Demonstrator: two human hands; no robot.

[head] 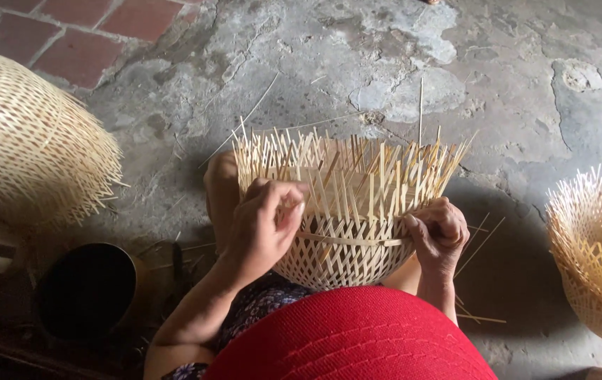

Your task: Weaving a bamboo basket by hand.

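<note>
A half-woven bamboo basket [347, 211] rests against my knees, its loose strip ends sticking upward in a fan. My left hand [262, 225] grips the basket's left side, fingers curled over the upright strips near the rim. My right hand [438, 232] pinches a flat horizontal bamboo strip [347, 241] that runs across the basket's front. The red brim of my hat [350, 338] hides the basket's underside and my lap.
A large woven bamboo basket [26, 141] lies on its side at the left. Another unfinished basket [597, 246] sits at the right edge. A dark round pot [86, 288] stands at lower left. Loose bamboo slivers [480, 317] lie on the cracked concrete floor.
</note>
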